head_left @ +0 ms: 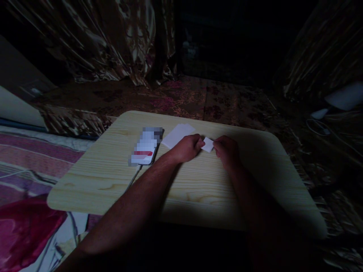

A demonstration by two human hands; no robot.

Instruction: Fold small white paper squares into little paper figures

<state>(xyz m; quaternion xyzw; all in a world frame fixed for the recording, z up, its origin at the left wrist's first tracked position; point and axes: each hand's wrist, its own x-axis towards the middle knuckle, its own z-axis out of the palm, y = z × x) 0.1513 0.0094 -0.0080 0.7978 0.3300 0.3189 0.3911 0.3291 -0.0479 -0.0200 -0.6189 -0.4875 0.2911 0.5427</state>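
Note:
A small piece of white paper (pixel 208 144), roughly square, is held between my two hands above the wooden table. My left hand (pixel 189 147) pinches its left side with thumb and fingers. On the opposite side, my right hand (pixel 227 150) grips the paper's right edge, its fingers closed. Just beyond my left hand lies a stack of white paper sheets (pixel 177 135), partly covered by that hand. Whether the small piece is folded is too dim to tell.
A phone (pixel 146 147) with a lit, blurred screen lies left of the sheets, a white cable (pixel 133 177) running from it. The light wood table (pixel 198 192) has rounded corners. Behind it is a patterned cloth-covered ledge (pixel 181 96); a striped bed cover (pixel 36 155) is at left.

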